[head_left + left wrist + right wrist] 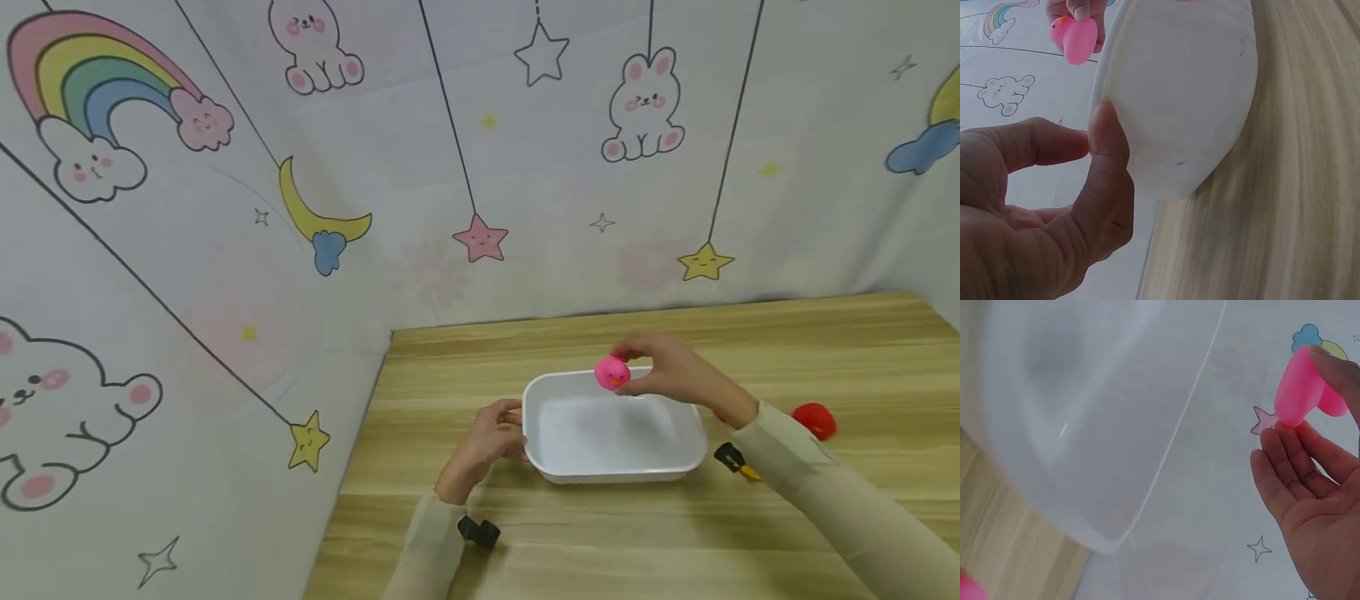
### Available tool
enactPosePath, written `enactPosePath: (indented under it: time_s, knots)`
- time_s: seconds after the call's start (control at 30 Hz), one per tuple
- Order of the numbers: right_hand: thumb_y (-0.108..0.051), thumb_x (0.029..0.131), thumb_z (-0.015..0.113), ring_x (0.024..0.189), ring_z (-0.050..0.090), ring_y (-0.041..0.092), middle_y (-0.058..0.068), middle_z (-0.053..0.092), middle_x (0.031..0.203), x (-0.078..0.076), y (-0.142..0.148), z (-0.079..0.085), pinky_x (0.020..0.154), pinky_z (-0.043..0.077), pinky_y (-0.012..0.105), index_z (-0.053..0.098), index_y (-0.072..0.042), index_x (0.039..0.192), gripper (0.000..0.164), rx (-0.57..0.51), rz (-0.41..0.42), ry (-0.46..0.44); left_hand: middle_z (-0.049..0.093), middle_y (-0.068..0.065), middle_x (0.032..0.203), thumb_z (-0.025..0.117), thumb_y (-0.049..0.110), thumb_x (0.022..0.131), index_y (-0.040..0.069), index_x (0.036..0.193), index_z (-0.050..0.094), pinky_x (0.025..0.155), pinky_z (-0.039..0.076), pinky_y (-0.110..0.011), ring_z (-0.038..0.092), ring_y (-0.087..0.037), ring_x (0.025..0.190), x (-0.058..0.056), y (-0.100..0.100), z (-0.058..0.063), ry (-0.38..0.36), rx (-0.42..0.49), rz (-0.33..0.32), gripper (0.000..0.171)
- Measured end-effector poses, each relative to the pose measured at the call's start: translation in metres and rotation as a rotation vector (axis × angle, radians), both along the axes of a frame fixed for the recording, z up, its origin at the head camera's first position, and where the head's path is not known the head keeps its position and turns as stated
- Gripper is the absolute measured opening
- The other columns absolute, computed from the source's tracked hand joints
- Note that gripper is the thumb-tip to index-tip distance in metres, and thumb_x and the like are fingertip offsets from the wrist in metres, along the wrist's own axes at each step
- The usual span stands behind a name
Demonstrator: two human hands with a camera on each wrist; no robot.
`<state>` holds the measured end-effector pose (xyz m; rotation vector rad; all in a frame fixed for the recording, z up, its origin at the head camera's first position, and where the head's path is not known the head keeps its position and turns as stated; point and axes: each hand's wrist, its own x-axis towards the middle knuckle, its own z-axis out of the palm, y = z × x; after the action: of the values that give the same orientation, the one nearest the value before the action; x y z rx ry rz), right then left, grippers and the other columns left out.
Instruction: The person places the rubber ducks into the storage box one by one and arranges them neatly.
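Bimanual pinch posture
Left hand (491, 435): thumb opposed to fingers, pinching; left forearm (429, 546) extended forward. Right hand (666, 367): held higher than the left, thumb opposed to fingertips, pinching; right forearm (840, 498) angled diagonally inward.

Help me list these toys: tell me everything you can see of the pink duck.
The pink duck is small, rounded and bright pink, with a smooth surface that looks like rubber or soft plastic. It has an orange bill and a dark eye. It appears whole, and its bill faces the head camera. The right hand pinches it in the air above the white tub, near the far rim; it does not touch the tub.
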<state>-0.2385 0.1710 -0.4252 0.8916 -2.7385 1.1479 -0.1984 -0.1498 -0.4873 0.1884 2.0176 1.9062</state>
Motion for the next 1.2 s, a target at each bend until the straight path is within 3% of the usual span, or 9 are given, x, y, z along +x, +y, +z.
enactPosePath:
  time_s: [0.3,0.57,0.8,1.2]
  knots:
    - [-0.016,0.076,0.089,0.106,0.065,0.029,0.005,0.069,0.112,-0.017,-0.032,-0.001,0.097,0.054,0.056,0.071,-0.007,0.115,0.044,-0.049,0.074,-0.127,0.053,-0.023,0.108,0.058,-0.012,0.075,-0.015,0.139,0.044,0.06,0.063,-0.029,0.06,-0.019,0.074,-0.001,0.0,0.002,-0.012,-0.001,0.002,0.066]
    - [-0.018,0.075,0.09,0.108,0.065,0.03,0.005,0.07,0.111,-0.029,-0.059,-0.001,0.097,0.054,0.056,0.071,-0.004,0.117,0.048,-0.02,0.122,-0.211,0.054,-0.022,0.107,0.058,-0.015,0.075,-0.015,0.139,0.044,0.061,0.063,-0.029,0.061,-0.019,0.075,-0.002,0.0,0.001,-0.028,0.015,0.014,0.065]
    - [-0.017,0.075,0.089,0.102,0.066,0.025,0.001,0.07,0.106,-0.038,-0.073,-0.01,0.095,0.055,0.055,0.072,-0.004,0.113,0.043,0.011,0.188,-0.212,0.055,-0.024,0.107,0.058,-0.015,0.075,-0.015,0.138,0.044,0.059,0.062,-0.027,0.061,-0.02,0.073,0.0,0.004,-0.001,-0.029,0.02,0.019,0.064]
    - [-0.01,0.073,0.088,0.089,0.063,0.017,0.0,0.069,0.096,-0.039,-0.092,-0.031,0.082,0.058,0.035,0.072,0.0,0.107,0.039,0.114,0.252,-0.174,0.053,-0.017,0.104,0.058,-0.014,0.074,-0.014,0.139,0.044,0.059,0.062,-0.027,0.059,-0.017,0.071,0.001,0.004,0.003,-0.031,0.003,0.027,0.066]
